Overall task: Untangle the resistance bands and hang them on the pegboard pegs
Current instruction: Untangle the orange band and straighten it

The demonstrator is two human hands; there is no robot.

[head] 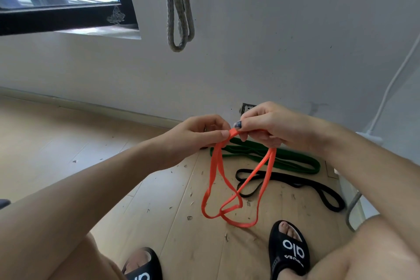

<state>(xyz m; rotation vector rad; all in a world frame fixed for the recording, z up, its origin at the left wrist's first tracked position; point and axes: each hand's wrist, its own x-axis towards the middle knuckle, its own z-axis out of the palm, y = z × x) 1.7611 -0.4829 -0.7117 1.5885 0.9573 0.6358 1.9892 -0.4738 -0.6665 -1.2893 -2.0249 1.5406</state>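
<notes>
Pale wooden floorboards [68,143], scattered with small flecks of debris, meet a white wall [272,41] with a dark-framed window [68,13] at the upper left. On that wall a grey band [180,18] hangs down in a doubled loop; what holds it lies above the picture's edge. In front of the person, the left hand [200,132] and the right hand [270,127] both pinch the top of an orange band [227,188], fingers curled round it and fingertips nearly touching each other. From the grip the orange band droops in twisted loops that cross one another low down, above the floor. Behind it, on the floor near the wall, lies a green band [284,157] folded in long flat loops, and just beside that a black band [295,183] trails toward the right. Two feet in black slides [288,250] stand at the bottom.
</notes>
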